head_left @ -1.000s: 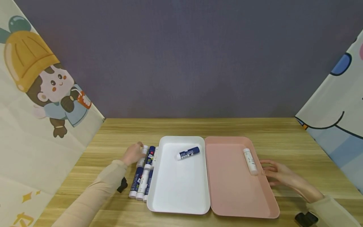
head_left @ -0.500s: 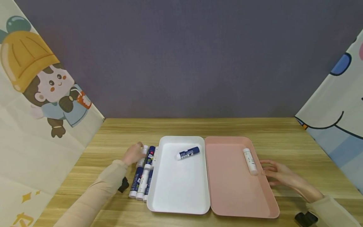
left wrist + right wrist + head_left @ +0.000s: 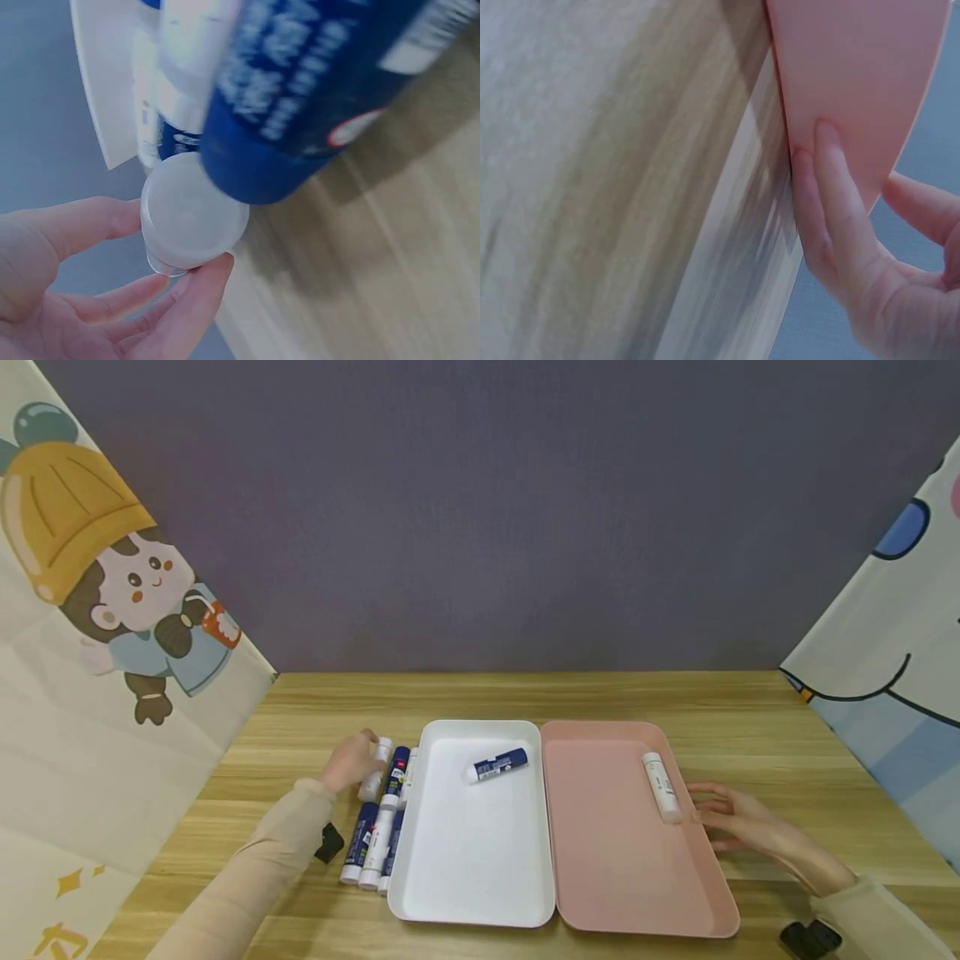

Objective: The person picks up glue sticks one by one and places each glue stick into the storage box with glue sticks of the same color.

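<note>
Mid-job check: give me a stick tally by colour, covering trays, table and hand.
Blue sticks: 4 (1 in the white tray, 3 on the table)
White sticks: 4 (1 in the pink tray, 1 in the left hand, 2 on the table)
Total: 8

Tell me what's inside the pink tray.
The pink tray holds one white tube, lying in its far half near the right wall. The strip of tray floor directly beneath the tube is covered, so what is there cannot be seen.
</note>
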`<state>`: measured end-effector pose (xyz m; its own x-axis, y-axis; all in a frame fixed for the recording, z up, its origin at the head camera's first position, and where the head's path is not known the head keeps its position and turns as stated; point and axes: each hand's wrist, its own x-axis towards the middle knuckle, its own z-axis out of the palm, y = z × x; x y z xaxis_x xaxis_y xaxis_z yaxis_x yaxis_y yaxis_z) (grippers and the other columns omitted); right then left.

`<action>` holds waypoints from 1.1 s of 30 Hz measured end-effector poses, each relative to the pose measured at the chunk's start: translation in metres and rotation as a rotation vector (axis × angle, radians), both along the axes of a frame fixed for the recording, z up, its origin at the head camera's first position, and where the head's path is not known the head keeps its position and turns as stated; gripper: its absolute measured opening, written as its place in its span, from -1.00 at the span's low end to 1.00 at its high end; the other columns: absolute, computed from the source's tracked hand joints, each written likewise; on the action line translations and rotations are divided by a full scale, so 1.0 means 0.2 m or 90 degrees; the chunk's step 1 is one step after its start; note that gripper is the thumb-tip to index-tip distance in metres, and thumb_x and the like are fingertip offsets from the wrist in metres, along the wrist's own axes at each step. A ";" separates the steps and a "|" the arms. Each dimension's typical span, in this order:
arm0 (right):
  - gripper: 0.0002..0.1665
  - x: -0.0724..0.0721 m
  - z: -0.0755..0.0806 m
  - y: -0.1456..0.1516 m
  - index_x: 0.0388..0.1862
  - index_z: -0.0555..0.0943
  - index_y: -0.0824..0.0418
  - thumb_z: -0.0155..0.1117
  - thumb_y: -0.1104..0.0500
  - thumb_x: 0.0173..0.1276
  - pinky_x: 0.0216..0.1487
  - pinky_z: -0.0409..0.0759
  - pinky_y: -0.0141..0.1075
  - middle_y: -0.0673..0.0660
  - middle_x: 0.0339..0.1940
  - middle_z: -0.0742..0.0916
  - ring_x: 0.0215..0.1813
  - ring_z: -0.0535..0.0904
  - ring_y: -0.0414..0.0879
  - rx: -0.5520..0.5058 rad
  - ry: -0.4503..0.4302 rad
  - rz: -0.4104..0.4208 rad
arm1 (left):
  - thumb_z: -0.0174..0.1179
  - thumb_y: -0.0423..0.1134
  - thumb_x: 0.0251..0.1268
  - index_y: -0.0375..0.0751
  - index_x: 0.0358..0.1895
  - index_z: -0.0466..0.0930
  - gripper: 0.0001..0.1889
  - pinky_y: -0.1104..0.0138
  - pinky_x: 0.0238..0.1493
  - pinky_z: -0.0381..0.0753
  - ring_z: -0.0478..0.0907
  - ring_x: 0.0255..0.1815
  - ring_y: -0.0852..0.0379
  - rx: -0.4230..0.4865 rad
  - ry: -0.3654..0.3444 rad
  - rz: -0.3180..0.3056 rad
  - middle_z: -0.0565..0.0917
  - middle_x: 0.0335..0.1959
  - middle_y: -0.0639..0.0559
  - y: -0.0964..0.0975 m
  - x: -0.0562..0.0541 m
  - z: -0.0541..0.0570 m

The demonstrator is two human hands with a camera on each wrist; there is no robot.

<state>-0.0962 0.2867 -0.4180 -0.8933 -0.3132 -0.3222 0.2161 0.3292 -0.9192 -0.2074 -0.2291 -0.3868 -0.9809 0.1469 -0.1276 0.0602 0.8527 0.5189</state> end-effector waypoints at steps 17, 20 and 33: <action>-0.23 -0.02 0.01 0.00 0.21 -0.10 0.59 0.03 0.16 0.33 -0.19 0.57 -0.08 0.48 0.01 0.43 -0.11 0.53 -0.07 0.019 0.003 0.001 | 0.17 -0.37 0.02 -0.55 0.08 0.26 -0.47 0.26 -0.62 0.56 0.43 -0.71 0.13 0.047 -0.016 0.010 0.54 -0.35 -0.29 0.04 -0.01 0.10; -0.23 -0.02 0.01 0.00 0.22 -0.11 0.59 0.03 0.16 0.33 -0.19 0.57 -0.08 0.48 0.01 0.43 -0.11 0.53 -0.06 0.019 0.001 0.001 | 0.17 -0.37 0.02 -0.52 0.10 0.25 -0.45 0.23 -0.59 0.58 0.44 -0.70 0.12 0.061 -0.024 0.014 0.53 -0.44 -0.22 0.06 -0.01 0.12; -0.26 -0.03 0.01 0.02 0.21 -0.08 0.58 0.03 0.17 0.33 -0.19 0.57 -0.07 0.44 0.00 0.45 -0.13 0.54 -0.11 0.000 0.002 0.004 | 0.19 -0.36 0.03 -0.47 0.15 0.24 -0.43 0.20 -0.54 0.59 0.47 -0.71 0.12 0.126 -0.039 0.002 0.56 -0.48 -0.19 0.17 0.00 0.19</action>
<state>-0.1031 0.2903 -0.4164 -0.8922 -0.3192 -0.3196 0.2112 0.3307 -0.9198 -0.2082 -0.1953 -0.3486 -0.9728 0.1714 -0.1557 0.0208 0.7343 0.6785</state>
